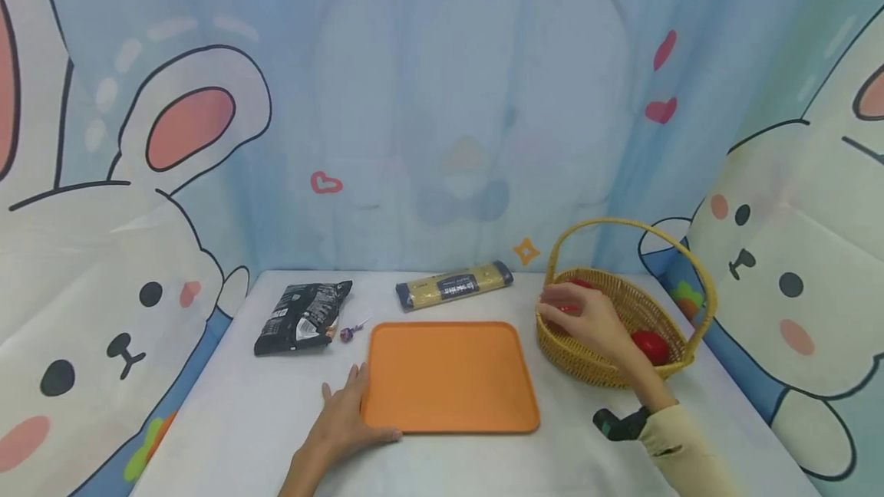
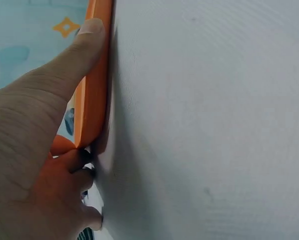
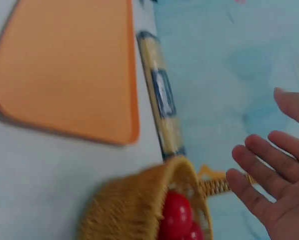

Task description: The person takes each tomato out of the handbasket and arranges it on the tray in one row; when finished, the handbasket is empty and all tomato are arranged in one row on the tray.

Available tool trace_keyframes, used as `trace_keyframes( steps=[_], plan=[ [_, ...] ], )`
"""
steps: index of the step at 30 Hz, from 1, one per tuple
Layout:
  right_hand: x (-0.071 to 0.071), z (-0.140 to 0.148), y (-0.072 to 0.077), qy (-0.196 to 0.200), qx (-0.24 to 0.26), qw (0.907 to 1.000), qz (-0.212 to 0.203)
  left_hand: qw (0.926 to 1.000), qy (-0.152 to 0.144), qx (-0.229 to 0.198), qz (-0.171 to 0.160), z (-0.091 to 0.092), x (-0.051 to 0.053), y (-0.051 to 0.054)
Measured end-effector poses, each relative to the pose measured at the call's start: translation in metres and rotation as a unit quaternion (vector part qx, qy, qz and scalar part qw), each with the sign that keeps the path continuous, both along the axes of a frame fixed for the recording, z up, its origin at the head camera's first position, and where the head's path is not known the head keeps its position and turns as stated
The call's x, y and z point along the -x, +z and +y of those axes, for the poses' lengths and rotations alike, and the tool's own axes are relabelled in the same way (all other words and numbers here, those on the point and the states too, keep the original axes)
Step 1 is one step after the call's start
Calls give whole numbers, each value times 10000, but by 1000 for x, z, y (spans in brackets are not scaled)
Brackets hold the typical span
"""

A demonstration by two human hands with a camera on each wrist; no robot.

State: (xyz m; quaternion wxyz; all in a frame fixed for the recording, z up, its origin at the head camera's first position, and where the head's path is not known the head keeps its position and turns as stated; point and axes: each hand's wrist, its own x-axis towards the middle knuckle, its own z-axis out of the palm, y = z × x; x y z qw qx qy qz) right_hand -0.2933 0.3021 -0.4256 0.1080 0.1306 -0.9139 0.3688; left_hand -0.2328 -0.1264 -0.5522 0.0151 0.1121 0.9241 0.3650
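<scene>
An orange rectangular tray [image 1: 449, 378] lies flat on the white table. My left hand [image 1: 338, 420] touches its near left corner, fingers spread along the left side and thumb against the front edge. In the left wrist view the thumb [image 2: 84, 47] rests on the tray's side wall [image 2: 93, 102]. To the right stands a woven wicker basket [image 1: 573, 355] with a tall handle. Glossy red round things [image 1: 651, 346] lie inside it; their exact kind is unclear. Over the basket's left part hovers my right hand [image 1: 587, 317], fingers loosely extended and holding nothing in the right wrist view.
Behind the tray lies a yellow pack of noodles [image 1: 456, 284] with dark ends. A black snack bag [image 1: 304, 317] and a small wrapped lollipop [image 1: 347, 334] are at the left. A patterned curtain [image 1: 456, 98] hangs behind the table.
</scene>
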Motion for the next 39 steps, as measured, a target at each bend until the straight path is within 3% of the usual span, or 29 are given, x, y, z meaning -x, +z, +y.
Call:
trace_keyframes(
  steps=[5, 9, 15, 24, 29, 39],
  plan=[
    [25, 46, 9, -468, -23, 9976, -500, 9999, -90, -110, -9, 3, 2, 1],
    [42, 68, 2, -857, 89, 9913, -991, 9997, -138, -202, 30, 3, 2, 2],
    [61, 80, -10, -1219, -95, 9839, -1303, 9996, -143, -230, -81, -1, 3, 0],
    [77, 74, -21, -821, -830, 9782, -1716, 9996, -139, -232, -17, 0, 7, 5],
    [79, 65, -26, -745, -989, 9743, -1879, 9999, -76, -73, 14, 0, 9, 8],
    [83, 54, -33, -463, -1461, 9751, -1604, 9999, 50, 127, -64, 4, 9, 0]
  ],
)
